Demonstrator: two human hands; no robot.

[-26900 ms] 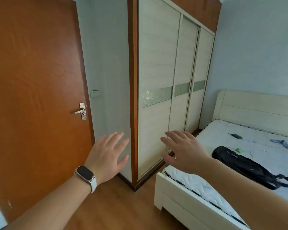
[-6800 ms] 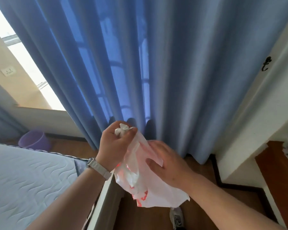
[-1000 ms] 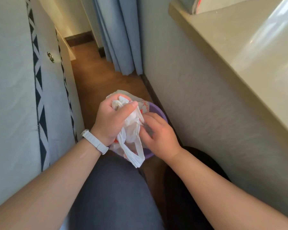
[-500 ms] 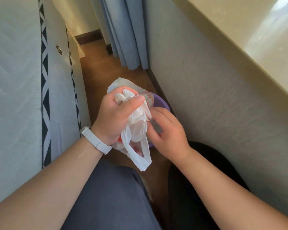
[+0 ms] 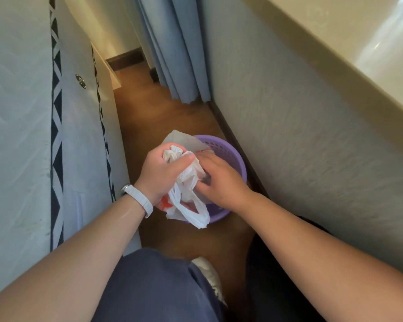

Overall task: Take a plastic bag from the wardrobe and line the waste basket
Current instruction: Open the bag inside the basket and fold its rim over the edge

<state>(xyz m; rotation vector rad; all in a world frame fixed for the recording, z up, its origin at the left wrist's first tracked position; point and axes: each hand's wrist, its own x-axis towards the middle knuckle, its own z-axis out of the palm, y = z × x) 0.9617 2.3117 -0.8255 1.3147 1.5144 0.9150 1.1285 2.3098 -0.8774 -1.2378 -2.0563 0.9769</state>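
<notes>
Head view. Judged risk: the thin plastic bag (image 5: 187, 206) may cling shut or tear if tugged apart, and the light purple waste basket (image 5: 236, 156) could tip. The bag hangs over the basket's mouth, its bunched top inside the curled grip of the left hand (image 5: 162, 170); the right hand (image 5: 220, 183) pinches a fold beside it
</notes>
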